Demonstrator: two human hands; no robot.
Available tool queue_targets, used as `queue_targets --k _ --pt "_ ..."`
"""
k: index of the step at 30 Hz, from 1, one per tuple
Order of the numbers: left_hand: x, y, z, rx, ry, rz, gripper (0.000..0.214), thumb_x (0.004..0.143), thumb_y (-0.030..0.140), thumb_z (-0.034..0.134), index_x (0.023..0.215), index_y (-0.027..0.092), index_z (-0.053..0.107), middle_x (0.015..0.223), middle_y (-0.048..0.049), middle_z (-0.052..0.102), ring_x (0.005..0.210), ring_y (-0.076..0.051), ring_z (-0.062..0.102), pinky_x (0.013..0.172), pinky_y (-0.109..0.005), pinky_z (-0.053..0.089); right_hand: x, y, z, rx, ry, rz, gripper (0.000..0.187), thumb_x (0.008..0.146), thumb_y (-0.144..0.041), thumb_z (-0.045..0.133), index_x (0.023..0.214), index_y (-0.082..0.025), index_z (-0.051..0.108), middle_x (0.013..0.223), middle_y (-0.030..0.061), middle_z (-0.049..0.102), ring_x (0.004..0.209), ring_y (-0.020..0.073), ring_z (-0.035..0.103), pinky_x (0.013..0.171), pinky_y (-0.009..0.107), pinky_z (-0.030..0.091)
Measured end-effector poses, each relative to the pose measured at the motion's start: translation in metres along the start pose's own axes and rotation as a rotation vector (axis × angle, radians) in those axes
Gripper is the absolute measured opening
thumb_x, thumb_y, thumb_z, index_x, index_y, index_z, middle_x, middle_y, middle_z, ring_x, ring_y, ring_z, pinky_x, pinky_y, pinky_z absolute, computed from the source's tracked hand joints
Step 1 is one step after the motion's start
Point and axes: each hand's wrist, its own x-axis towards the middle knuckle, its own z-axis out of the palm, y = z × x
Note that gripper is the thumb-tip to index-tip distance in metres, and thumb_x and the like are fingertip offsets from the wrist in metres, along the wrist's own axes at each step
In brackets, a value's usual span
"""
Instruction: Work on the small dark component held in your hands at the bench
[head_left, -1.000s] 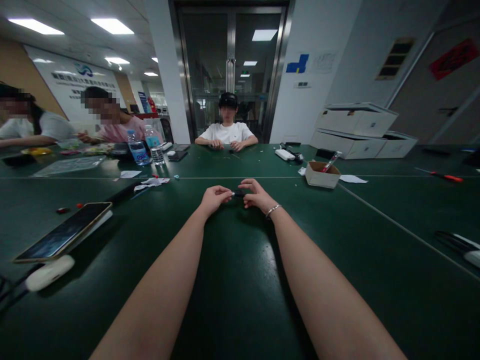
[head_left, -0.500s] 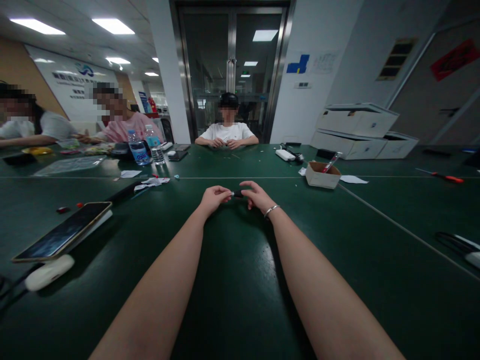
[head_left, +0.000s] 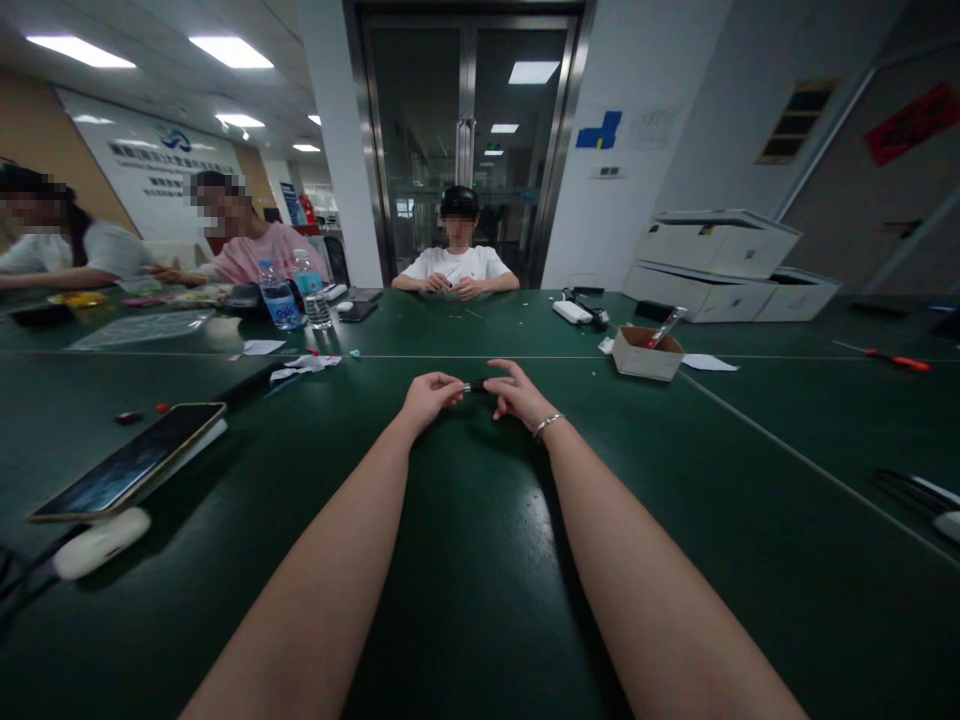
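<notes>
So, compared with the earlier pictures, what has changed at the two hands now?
The right hand shifted slightly: one upper finger is now straighter. I see nothing newly grasped or released. The left hand still pinches the small dark object by its silvery end; the phone and the small open box stayed in place.

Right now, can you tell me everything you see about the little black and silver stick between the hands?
The small, slim black-and-silver stick has a shiny end that looks like metal and a black part. It points roughly sideways, silver end pinched in the left grip, black end at the right grip, which seems to touch it. Whether it touches the dark green tabletop, I can't tell. Finer details are too small to see.
</notes>
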Motion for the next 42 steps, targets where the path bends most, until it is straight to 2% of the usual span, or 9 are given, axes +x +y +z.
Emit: queue_targets --k 3,7,11,15,20,27,34,38,42 --pt "0.0 0.0 0.0 0.003 -0.004 -0.001 0.028 0.058 0.028 0.078 0.076 0.011 0.064 0.065 -0.0042 0.066 0.062 -0.012 0.061 0.064 -0.027 0.047 0.0 0.0 0.001 -0.05 -0.018 0.033 0.03 0.077 -0.025 0.056 0.106 -0.019 0.05 0.073 -0.0014 0.061 0.033 0.0006 0.035 0.037 0.019 0.048" --pt "0.0 0.0 0.0 0.007 0.002 -0.001 0.025 0.059 0.026 0.076 0.075 0.011 0.064 0.064 -0.0036 0.065 0.061 -0.012 0.061 0.063 -0.026 0.047 0.001 0.0 -0.001 0.001 -0.047 -0.02 0.05 0.069 -0.014 0.061 0.115 -0.027 0.046 0.097 -0.0003 0.062 0.038 0.0016 0.047 0.041 0.021 0.051" --pt "-0.001 0.002 0.001 0.0 0.001 -0.001 0.024 0.06 0.025 0.076 0.075 0.011 0.064 0.063 -0.0031 0.065 0.06 -0.011 0.06 0.063 -0.026 0.046 0.003 0.002 0.0 -0.009 -0.002 0.024 0.026 0.078 -0.024 0.056 0.104 -0.018 0.051 0.079 0.0005 0.062 0.033 0.0017 0.041 0.038 0.022 0.05" --pt "-0.002 0.003 0.0 0.01 0.002 0.001 0.023 0.061 0.025 0.075 0.075 0.011 0.064 0.064 -0.0032 0.065 0.06 -0.011 0.06 0.064 -0.026 0.047 0.002 0.001 0.0 0.016 -0.026 -0.04 0.036 0.071 -0.012 0.06 0.104 -0.022 0.049 0.088 -0.0014 0.064 0.034 0.0009 0.042 0.039 0.022 0.051" --pt "0.0 0.001 0.0 0.021 0.015 0.009 0.021 0.064 0.026 0.073 0.076 0.012 0.062 0.064 -0.0032 0.064 0.059 -0.01 0.06 0.061 -0.024 0.045 0.003 0.001 0.001 -0.003 -0.004 0.023 0.018 0.08 -0.024 0.057 0.096 -0.017 0.053 0.068 -0.0006 0.065 0.031 0.0014 0.035 0.038 0.021 0.049" --pt "0.0 0.002 0.004 0.087 -0.032 -0.014 0.019 0.077 0.032 0.063 0.079 0.014 0.057 0.056 0.0002 0.059 0.049 -0.008 0.055 0.05 -0.021 0.041 0.004 0.003 0.002 -0.002 -0.009 0.02 0.016 0.081 -0.018 0.057 0.096 -0.016 0.055 0.063 -0.0008 0.066 0.032 0.0028 0.038 0.038 0.02 0.049" --pt "-0.004 0.007 0.002 0.146 -0.108 -0.004 0.022 0.069 0.019 0.07 0.086 0.012 0.058 0.064 -0.0017 0.063 0.058 -0.009 0.058 0.057 -0.021 0.043 0.006 0.005 0.0 0.019 0.002 0.025 0.017 0.082 -0.017 0.055 0.099 -0.016 0.058 0.064 0.0003 0.067 0.032 0.0031 0.039 0.039 0.02 0.05" --pt "0.002 -0.001 0.002 0.212 -0.11 -0.026 0.018 0.078 0.03 0.061 0.079 0.013 0.057 0.064 -0.0023 0.062 0.056 -0.009 0.057 0.056 -0.023 0.043 0.007 0.008 -0.001 0.004 0.008 0.017 0.016 0.081 -0.016 0.056 0.097 -0.015 0.06 0.065 0.0012 0.068 0.033 0.0031 0.04 0.039 0.02 0.05" --pt "0.006 -0.011 0.002 0.404 -0.132 0.06 0.032 0.084 0.043 0.047 0.07 0.015 0.055 0.059 -0.0004 0.057 0.051 -0.01 0.052 0.053 -0.023 0.041 0.007 0.008 -0.001 0.009 -0.024 0.007 0.018 0.078 -0.015 0.058 0.096 -0.015 0.061 0.066 0.0002 0.067 0.034 0.0029 0.041 0.039 0.02 0.05"
